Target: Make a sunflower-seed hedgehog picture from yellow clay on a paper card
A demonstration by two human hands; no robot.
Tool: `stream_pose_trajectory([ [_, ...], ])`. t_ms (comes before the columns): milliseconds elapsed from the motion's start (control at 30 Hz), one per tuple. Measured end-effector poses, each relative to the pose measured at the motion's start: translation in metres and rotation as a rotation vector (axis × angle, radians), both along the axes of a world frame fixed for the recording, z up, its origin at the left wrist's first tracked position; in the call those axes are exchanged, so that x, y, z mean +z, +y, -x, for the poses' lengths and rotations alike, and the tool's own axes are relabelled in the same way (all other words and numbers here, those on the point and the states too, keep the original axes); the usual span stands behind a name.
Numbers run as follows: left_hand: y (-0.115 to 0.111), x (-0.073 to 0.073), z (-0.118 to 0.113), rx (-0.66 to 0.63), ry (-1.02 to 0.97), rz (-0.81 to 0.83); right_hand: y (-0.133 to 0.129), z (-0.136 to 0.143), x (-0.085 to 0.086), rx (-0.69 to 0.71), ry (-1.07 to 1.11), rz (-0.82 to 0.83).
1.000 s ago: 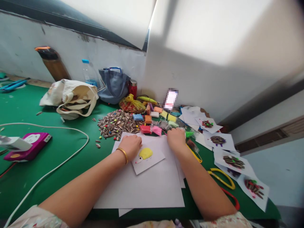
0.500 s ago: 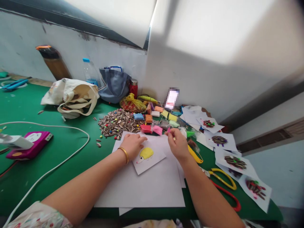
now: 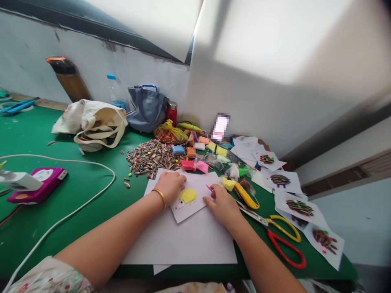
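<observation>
Hedgehog card point(image 3: 198, 186), lying on a larger sheet point(image 3: 183, 244) at the near centre, was steadied on its left by the relaxed, non-gripping left hand point(image 3: 170, 188), while a pink piece point(image 3: 209, 187) was pinched at the card's right by the right hand point(image 3: 223, 204), where gentle pressure seemed advisable.

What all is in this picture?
Animal card: one, white, centre
Paper sheets: at least two, white, under card
Small piece: one, pink, card's right side
Packets: many, multicoloured, beyond paper
Seeds: heap, striped, left of packets
Knotted bag: one, yellow, behind seeds
Scissors: one, yellow-red, right
Cutter: one, yellow, by scissors
Decorated cards: several, white, far right
Phone: one, bright screen, by wall
Cloth bags: two, cream, blue, left
Bottles: three, brown, clear, red, back
Power strip: one, magenta, left
Cable: one, white, left
Table: one, green, beneath
Left hand: one, on card
Right hand: one, holding small piece
</observation>
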State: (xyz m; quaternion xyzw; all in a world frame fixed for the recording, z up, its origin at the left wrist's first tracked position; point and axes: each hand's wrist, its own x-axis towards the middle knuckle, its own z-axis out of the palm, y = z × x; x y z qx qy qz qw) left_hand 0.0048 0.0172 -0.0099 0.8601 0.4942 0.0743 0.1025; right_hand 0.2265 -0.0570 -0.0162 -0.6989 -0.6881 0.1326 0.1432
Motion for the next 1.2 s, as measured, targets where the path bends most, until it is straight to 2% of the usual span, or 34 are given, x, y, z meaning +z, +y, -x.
stream_pose_trajectory([
  [133, 0.000, 0.001, 0.000, 0.002, 0.000, 0.010, 0.003, 0.002, -0.002, 0.043, 0.152, 0.018],
  [267, 0.000, 0.004, 0.001, 0.031, -0.058, 0.022, 0.018, -0.008, -0.001, 0.118, 0.184, -0.146],
  [500, 0.006, 0.005, 0.003, 0.182, -0.426, 0.190, 0.059, -0.010, 0.011, 0.252, 0.152, -0.318],
  [667, 0.006, 0.002, 0.004, 0.173, -0.412, 0.198, 0.058, -0.004, 0.008, 0.189, 0.240, -0.400],
  [733, 0.004, 0.003, 0.004, 0.186, -0.374, 0.183, 0.050, -0.005, 0.002, 0.186, 0.342, -0.337],
  [867, 0.002, 0.003, 0.002, 0.183, -0.290, 0.142, 0.025, -0.007, -0.011, 0.141, 0.713, -0.064],
  [933, 0.002, 0.002, 0.002, 0.144, -0.241, 0.101, 0.012, -0.007, -0.012, 0.140, 0.813, 0.037],
  [1000, 0.002, 0.002, 0.002, 0.108, -0.196, 0.060, 0.004, -0.007, -0.009, 0.199, 0.903, 0.118],
  [1100, 0.002, 0.002, 0.001, 0.100, -0.141, 0.035, -0.001, -0.009, -0.003, 0.318, 1.019, 0.180],
  [1200, 0.002, 0.004, 0.000, 0.103, -0.105, 0.039, 0.001, -0.008, -0.003, 0.332, 1.027, 0.175],
])
